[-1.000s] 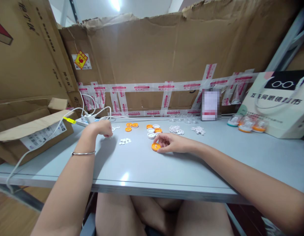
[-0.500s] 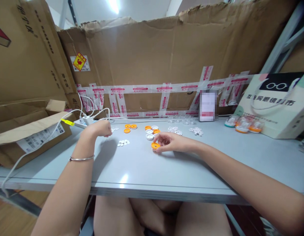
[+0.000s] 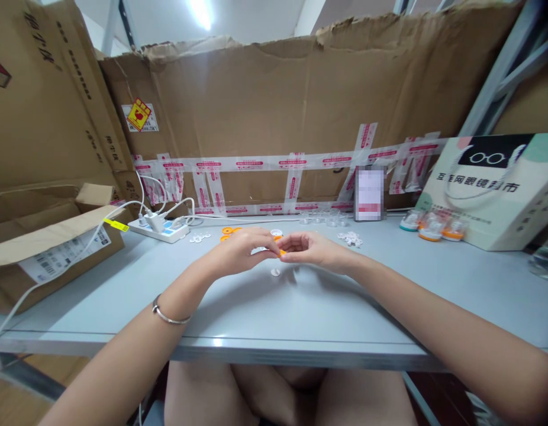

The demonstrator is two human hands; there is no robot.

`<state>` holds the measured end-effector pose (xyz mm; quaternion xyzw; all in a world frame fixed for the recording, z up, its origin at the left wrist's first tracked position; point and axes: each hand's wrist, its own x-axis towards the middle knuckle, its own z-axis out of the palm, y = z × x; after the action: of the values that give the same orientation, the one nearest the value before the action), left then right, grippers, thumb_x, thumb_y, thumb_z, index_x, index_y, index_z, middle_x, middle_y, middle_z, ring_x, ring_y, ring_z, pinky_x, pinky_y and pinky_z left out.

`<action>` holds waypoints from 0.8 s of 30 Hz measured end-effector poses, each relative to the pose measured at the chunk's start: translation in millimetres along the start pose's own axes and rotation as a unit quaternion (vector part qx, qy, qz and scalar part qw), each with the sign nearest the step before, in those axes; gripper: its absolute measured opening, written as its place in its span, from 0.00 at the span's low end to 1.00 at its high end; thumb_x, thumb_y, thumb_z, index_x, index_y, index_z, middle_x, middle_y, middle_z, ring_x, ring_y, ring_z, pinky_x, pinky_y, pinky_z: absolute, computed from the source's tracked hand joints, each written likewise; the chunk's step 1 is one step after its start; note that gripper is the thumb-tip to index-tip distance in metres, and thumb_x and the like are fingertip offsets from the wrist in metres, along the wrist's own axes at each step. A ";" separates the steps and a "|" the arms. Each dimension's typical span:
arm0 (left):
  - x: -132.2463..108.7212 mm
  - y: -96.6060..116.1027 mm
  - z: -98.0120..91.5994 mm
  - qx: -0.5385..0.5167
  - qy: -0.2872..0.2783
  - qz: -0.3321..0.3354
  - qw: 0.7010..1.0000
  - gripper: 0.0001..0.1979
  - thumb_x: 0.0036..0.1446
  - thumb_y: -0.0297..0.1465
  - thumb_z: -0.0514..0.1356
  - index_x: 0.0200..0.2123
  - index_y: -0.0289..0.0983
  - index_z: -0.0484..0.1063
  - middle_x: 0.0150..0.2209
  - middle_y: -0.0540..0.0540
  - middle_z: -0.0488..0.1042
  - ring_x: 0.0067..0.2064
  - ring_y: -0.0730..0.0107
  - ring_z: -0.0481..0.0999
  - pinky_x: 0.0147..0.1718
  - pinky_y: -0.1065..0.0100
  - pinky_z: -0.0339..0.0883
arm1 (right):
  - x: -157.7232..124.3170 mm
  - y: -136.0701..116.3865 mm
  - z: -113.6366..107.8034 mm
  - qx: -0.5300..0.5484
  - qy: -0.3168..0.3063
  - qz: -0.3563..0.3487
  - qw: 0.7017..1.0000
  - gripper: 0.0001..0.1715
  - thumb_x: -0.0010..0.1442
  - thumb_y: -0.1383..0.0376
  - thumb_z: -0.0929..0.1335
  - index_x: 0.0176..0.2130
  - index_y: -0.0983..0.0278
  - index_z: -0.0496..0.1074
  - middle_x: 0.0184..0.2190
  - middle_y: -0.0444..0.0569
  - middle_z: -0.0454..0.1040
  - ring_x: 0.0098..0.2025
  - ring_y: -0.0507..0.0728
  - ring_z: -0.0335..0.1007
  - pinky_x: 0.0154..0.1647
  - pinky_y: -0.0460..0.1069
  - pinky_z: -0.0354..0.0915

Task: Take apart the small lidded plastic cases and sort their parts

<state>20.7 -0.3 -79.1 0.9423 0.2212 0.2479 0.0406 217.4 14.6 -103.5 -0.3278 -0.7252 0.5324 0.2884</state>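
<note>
My right hand pinches an orange round cap just above the table, between thumb and fingers. From the other side my left hand meets it, its fingertips closed at the cap's edge; whether they also hold a small part is hidden. Below the two hands a small white disc lies on the table. Behind the hands a white ring and more orange caps show only in part.
Small white pieces lie near a power strip at the left. White shaped parts and clear domes sit farther back. A phone, capped domes, a paper bag and an open carton surround the workspace.
My left hand has come right from the small white pieces to the orange cap. My right hand has lifted the cap slightly, and a white disc now shows beneath it.
</note>
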 end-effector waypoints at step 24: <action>-18.9 -95.1 3.9 0.200 -0.077 -0.275 0.937 0.08 0.49 0.28 0.55 0.31 0.35 0.74 0.34 0.44 0.75 0.35 0.64 0.72 0.34 0.68 0.62 | 2.2 9.1 -4.8 -0.232 0.036 0.041 0.971 0.15 0.48 0.60 0.68 0.37 0.65 0.71 0.36 0.48 0.73 0.37 0.54 0.67 0.40 0.48 0.62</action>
<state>-29.8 77.1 -108.8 0.8498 0.5126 0.1044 -0.0651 221.3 21.1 -110.8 -0.4340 -0.8041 0.3486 0.2086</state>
